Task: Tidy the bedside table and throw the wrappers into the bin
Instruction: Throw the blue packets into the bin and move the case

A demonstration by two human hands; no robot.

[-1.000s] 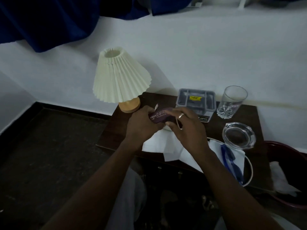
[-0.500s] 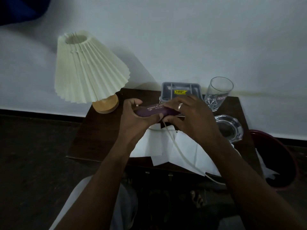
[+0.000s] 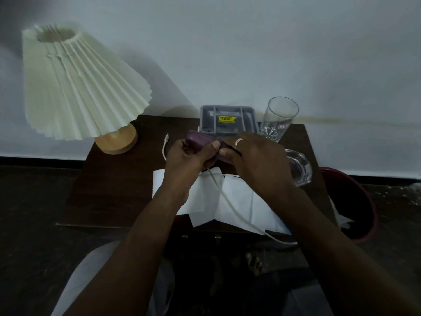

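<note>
Grip: left hand [image 3: 182, 160] and right hand [image 3: 257, 163] hold one purple case [image 3: 198, 140] mid-frame. White papers [image 3: 239, 201] cover the bench [image 3: 118, 183], not yet in the red bin [image 3: 373, 213]; most work seems left.

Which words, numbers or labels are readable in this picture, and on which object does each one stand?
No text can be read with certainty.
On the grey tray, the yellow sticker: dark print, too blurred to read.
On the drinking glass, the small label: too small to read.
On the purple case: no lettering shows.
</note>
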